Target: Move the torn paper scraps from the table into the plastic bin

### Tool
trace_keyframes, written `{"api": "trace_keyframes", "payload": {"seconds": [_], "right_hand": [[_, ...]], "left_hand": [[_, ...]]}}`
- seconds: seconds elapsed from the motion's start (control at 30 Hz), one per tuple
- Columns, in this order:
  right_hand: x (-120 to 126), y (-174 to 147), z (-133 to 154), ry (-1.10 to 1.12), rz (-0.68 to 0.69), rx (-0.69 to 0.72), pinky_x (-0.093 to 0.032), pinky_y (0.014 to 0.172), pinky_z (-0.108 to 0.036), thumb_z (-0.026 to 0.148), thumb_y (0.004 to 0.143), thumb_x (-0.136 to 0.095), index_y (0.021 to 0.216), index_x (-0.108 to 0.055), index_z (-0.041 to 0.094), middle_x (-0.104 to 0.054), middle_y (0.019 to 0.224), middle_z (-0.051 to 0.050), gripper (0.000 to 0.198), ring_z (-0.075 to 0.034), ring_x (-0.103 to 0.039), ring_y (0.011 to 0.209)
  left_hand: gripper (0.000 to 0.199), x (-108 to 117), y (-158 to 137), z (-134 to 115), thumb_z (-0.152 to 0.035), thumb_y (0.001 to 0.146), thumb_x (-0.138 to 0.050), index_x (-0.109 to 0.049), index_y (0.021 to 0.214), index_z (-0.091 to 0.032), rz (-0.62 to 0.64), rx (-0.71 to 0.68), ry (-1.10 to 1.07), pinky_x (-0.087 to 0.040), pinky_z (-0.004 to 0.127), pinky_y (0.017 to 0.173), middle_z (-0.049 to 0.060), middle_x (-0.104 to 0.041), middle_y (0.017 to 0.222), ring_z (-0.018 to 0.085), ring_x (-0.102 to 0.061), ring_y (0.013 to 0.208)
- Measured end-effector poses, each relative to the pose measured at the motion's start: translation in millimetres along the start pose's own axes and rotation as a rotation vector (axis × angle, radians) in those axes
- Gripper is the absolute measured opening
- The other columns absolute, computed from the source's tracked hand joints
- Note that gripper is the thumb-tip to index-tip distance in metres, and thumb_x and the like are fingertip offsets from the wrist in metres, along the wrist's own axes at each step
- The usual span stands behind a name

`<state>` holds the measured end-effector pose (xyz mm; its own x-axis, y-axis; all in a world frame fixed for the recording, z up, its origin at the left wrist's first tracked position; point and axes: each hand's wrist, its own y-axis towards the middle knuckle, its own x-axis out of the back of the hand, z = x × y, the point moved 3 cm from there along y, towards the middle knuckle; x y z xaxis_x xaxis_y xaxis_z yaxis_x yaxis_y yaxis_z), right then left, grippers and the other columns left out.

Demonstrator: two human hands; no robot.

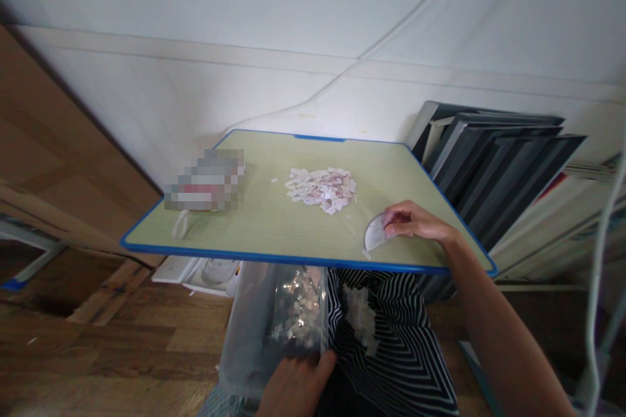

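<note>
1. Holding a translucent half-round piece in the right hand, nearly closed — pinched between thumb and bent fingers, over the right front part of the table, curved edge facing left.
2. Resting the left hand at the near rim of a clear plastic bin, fingers bent, thumb out to the right; cannot tell how firmly gripped, with the fingertips hidden.
3. Heaped near the middle of the table, left of and beyond the right hand: a loose pile of white and pinkish scraps, well apart from the fingers.
4. Lying inside the bin, beyond the left hand: a shiny clear bag with more small pale pieces showing.
5. Spread over the lap, just right of the bin: a black-and-white striped cloth, bearing a patch of pale scraps.
6. Standing on the table's left side: a pixelated object, too masked to identify — with a small white loop just in front.
7. Leaning by the wall, right of the table: several dark panels.
</note>
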<state>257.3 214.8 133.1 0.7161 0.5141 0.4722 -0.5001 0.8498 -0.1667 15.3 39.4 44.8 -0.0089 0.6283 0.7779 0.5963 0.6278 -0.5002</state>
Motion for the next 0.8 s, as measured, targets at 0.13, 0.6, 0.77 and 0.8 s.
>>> {"api": "trace_keyframes", "payload": {"seconds": [0.13,0.6,0.77,0.8], "right_hand": [[-3,-1,0,0.035,0.058,-0.032,-0.025,0.037,-0.017,0.037,0.062,-0.065,0.063,-0.057,0.013,-0.051,0.05,0.002,0.026,-0.005,-0.039,0.042],[16,7,-3,0.059,-0.572,0.052,-0.026,0.038,-0.021,0.042,0.063,-0.062,0.071,-0.058,0.014,-0.056,0.06,0.0,0.029,-0.004,-0.034,0.04],[15,17,-8,-0.045,-0.623,0.013,-0.029,0.039,-0.021,0.042,0.066,-0.059,0.073,-0.057,0.014,-0.06,0.065,-0.004,0.03,-0.005,-0.035,0.041],[15,18,-9,-0.055,-0.615,0.01,-0.029,0.039,-0.021,0.042,0.065,-0.059,0.074,-0.058,0.014,-0.06,0.066,-0.004,0.03,-0.005,-0.035,0.041]], "left_hand": [[0.045,2,-4,-2,-0.01,0.073,-0.046,-0.042,0.117,-0.019,-0.025,0.003,-0.018,-0.042,0.033,0.072,0.01,-0.06,0.1,0.025,-0.056,0.088],[0.042,2,-3,-3,-0.009,0.075,-0.043,-0.042,0.116,-0.018,-0.019,-0.003,0.005,-0.041,0.034,0.07,0.01,-0.06,0.097,0.027,-0.057,0.086],[0.038,2,-4,-2,-0.01,0.078,-0.039,-0.043,0.115,-0.019,-0.082,-0.013,-0.011,-0.041,0.033,0.07,0.01,-0.061,0.097,0.026,-0.057,0.086],[0.038,1,-4,-1,-0.011,0.078,-0.04,-0.043,0.115,-0.019,-0.084,-0.008,-0.004,-0.041,0.033,0.069,0.01,-0.061,0.096,0.026,-0.057,0.084]]}}
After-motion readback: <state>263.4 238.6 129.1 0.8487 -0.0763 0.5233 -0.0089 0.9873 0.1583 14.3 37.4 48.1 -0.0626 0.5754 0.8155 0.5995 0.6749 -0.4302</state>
